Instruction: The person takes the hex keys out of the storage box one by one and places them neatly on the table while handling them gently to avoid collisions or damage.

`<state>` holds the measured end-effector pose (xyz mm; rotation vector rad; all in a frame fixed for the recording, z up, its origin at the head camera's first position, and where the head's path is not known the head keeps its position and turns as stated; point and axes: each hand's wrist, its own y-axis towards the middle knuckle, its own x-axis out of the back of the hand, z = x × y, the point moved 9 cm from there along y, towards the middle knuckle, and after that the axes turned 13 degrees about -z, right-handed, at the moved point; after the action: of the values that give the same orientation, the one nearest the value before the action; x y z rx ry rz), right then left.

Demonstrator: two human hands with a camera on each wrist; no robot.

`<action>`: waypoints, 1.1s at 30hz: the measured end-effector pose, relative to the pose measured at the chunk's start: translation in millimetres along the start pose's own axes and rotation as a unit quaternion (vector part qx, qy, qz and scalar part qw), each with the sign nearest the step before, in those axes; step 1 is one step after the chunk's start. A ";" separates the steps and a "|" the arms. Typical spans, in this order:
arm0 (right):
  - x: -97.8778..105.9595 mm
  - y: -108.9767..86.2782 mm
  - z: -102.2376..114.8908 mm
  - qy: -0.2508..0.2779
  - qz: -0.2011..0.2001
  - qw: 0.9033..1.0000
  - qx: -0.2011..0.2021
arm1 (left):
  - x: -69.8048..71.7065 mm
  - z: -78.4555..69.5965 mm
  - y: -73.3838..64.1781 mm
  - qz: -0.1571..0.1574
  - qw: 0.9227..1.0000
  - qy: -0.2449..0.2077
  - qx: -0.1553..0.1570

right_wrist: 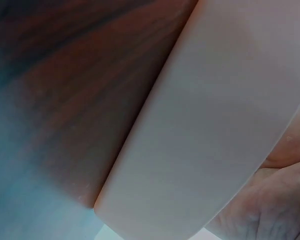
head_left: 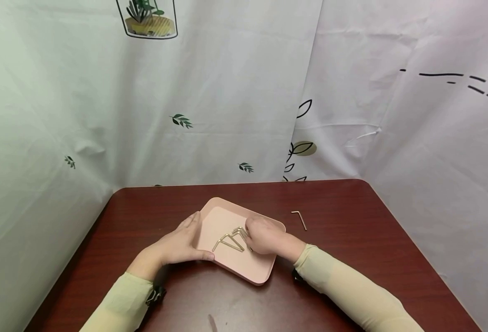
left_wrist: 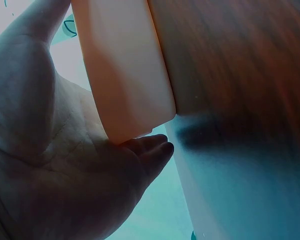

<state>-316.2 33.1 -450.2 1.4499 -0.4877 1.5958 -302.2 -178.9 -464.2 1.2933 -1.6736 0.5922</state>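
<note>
A shallow pink tray (head_left: 217, 221) sits turned at an angle on the table. My left hand (head_left: 175, 245) holds its left corner, thumb along the front rim and fingers spread along the back-left side. The left wrist view has the tray's outer wall (left_wrist: 125, 65) against the palm. Over the tray's right half, my right hand (head_left: 264, 235) has its fingers curled round the ends of brass-coloured hex keys (head_left: 232, 242); its fingertips are hidden. Several of these L-shaped keys lie overlapping on the tray floor. In the right wrist view, the tray wall (right_wrist: 210, 115) covers most of that hand.
One loose hex key (head_left: 303, 221) lies on the dark red wooden table (head_left: 352, 240), right of the tray. White printed cloth (head_left: 227, 92) hangs behind the table and on both sides. The tabletop's front part is shiny.
</note>
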 end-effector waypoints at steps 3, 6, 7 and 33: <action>-0.7 0.6 1.2 -0.007 -0.001 1.000 0.006 | 0.0 0.4 -0.5 0.001 1.000 0.000 0.002; -0.1 1.1 3.2 -0.010 -0.002 1.000 0.010 | 0.3 0.9 -0.6 0.002 1.000 0.001 0.004; 0.1 1.2 3.8 -0.010 -0.002 1.000 0.009 | 0.4 0.9 -0.5 0.001 1.000 0.001 0.004; -8.3 4.0 8.5 -0.054 0.016 0.998 -0.027 | 1.0 -1.4 -1.4 0.005 1.000 -0.005 0.007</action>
<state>-315.3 21.5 -454.9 1.4986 -0.6141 1.5235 -300.5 -178.8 -462.9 1.3008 -1.6871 0.6043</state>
